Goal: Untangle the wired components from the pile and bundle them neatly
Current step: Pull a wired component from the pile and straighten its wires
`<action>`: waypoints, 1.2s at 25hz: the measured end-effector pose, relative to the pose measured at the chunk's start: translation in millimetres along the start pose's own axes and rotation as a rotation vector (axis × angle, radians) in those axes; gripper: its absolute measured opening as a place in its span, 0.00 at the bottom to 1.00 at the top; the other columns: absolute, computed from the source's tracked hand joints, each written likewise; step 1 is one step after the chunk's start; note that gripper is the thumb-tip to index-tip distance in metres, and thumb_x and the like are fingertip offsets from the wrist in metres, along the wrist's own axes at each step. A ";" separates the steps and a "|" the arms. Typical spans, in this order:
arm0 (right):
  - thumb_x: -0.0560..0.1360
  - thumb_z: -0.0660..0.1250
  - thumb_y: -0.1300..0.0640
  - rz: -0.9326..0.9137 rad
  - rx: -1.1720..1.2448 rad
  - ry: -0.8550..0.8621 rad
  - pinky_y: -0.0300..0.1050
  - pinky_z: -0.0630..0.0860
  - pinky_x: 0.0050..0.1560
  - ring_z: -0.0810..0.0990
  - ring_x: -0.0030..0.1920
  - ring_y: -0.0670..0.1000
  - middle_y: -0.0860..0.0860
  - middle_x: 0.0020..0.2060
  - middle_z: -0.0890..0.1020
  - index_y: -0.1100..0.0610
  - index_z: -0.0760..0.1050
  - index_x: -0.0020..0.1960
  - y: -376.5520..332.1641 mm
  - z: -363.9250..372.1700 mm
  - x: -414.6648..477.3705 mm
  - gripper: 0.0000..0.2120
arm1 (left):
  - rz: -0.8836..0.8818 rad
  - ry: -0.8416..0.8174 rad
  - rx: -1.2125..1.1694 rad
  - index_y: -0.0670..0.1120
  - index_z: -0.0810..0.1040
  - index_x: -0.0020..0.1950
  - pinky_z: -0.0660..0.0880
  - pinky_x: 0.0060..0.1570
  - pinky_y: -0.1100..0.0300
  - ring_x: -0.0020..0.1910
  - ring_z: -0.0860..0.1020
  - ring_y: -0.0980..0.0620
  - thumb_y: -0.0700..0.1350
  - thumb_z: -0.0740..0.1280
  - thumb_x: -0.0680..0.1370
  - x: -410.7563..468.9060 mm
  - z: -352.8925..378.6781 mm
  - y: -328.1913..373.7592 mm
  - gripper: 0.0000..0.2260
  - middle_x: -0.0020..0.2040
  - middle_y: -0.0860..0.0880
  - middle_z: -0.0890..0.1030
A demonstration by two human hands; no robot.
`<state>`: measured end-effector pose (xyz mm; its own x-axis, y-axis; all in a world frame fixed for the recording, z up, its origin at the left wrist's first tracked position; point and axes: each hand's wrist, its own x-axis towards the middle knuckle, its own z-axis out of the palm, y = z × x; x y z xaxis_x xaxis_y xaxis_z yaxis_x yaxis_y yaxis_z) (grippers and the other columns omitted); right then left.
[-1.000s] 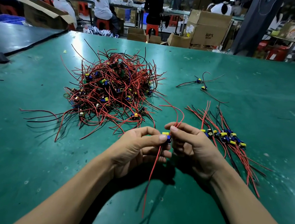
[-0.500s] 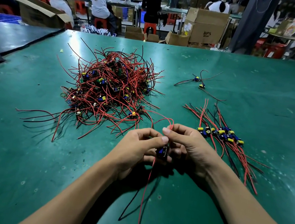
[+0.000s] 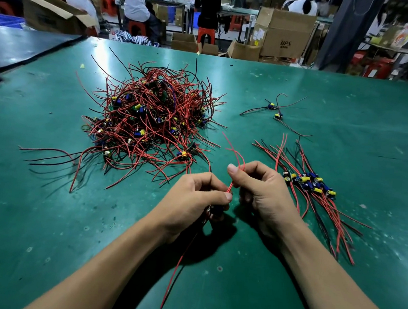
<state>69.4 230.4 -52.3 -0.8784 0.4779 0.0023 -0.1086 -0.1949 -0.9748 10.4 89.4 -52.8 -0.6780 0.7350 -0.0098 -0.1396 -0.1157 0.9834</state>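
While left hand (image 3: 192,198) clamps, right hand (image 3: 262,189) pinches red wire (image 3: 231,186).

We see bright overhead light glaring white on the green table (image 3: 354,115) near its far left edge. Soft shadows pool beneath the forearms. Background workers blur slightly, and the wide lens bows the table's far edge.

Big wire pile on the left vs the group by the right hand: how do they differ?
The pile is a heaped tangle with wires sticking out every way; the right group lies flat, wires roughly parallel. The pile holds far more pieces. Its components are scattered through the heap; the group's sit clustered in one band. Both are red and black wires with yellow and blue parts, on the green mat.
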 end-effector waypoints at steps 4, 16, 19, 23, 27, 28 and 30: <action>0.66 0.76 0.55 0.066 0.170 0.004 0.34 0.60 0.20 0.63 0.19 0.43 0.48 0.24 0.72 0.55 0.74 0.37 4.8 6.1 0.3 0.11 | -0.006 -0.013 0.019 0.39 0.75 0.40 0.71 0.29 0.62 0.27 0.72 0.50 0.31 0.68 0.74 -0.1 -0.8 -1.3 0.06 0.29 0.46 0.76; 0.72 0.71 0.49 0.361 0.211 -0.366 0.37 0.62 0.30 0.64 0.22 0.41 0.45 0.29 0.72 0.52 0.81 0.44 -4.2 -3.9 -4.8 0.07 | -0.008 0.025 -0.116 0.43 0.78 0.38 0.73 0.26 0.63 0.25 0.74 0.53 0.40 0.68 0.76 -2.0 1.6 -1.9 0.06 0.31 0.44 0.76; 0.73 0.69 0.51 0.350 0.256 -0.401 0.32 0.63 0.24 0.64 0.22 0.40 0.46 0.32 0.74 0.52 0.86 0.50 -2.3 -4.2 -4.7 0.10 | -0.034 0.008 -0.168 0.40 0.79 0.44 0.73 0.25 0.64 0.25 0.74 0.55 0.41 0.68 0.74 -1.8 1.3 0.4 0.04 0.30 0.47 0.77; 0.70 0.72 0.55 0.230 0.243 -0.246 0.32 0.60 0.22 0.63 0.22 0.40 0.47 0.28 0.71 0.54 0.86 0.45 1.9 0.8 -1.1 0.07 | -0.073 0.002 -0.144 0.40 0.79 0.43 0.73 0.25 0.64 0.24 0.73 0.55 0.40 0.68 0.74 -0.4 2.3 0.1 0.04 0.26 0.48 0.74; 0.63 0.78 0.53 0.123 0.163 -0.072 0.45 0.53 0.31 0.63 0.26 0.48 0.52 0.27 0.72 0.54 0.84 0.42 9.1 5.9 1.1 0.09 | -0.072 0.033 -0.097 0.40 0.76 0.41 0.73 0.25 0.64 0.25 0.72 0.54 0.38 0.67 0.77 1.4 1.8 0.6 0.05 0.30 0.45 0.74; 0.63 0.78 0.51 0.092 0.124 -0.021 0.43 0.52 0.30 0.61 0.24 0.47 0.52 0.25 0.69 0.53 0.84 0.42 9.7 5.3 2.0 0.10 | -0.063 0.038 -0.077 0.40 0.75 0.40 0.73 0.26 0.63 0.26 0.72 0.53 0.37 0.66 0.77 1.3 2.3 0.7 0.06 0.32 0.44 0.73; 0.67 0.78 0.51 0.001 0.011 0.083 0.35 0.53 0.25 0.61 0.20 0.44 0.48 0.21 0.67 0.54 0.83 0.42 8.3 1.6 4.5 0.08 | -0.044 0.033 -0.027 0.39 0.75 0.40 0.73 0.26 0.63 0.26 0.72 0.52 0.36 0.66 0.78 1.0 4.1 0.7 0.06 0.31 0.44 0.73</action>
<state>63.8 229.6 -60.0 -0.8371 0.5468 -0.0171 -0.1136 -0.2044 -0.9723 12.6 92.8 -51.4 -0.6939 0.7176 -0.0593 -0.1887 -0.1017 0.9768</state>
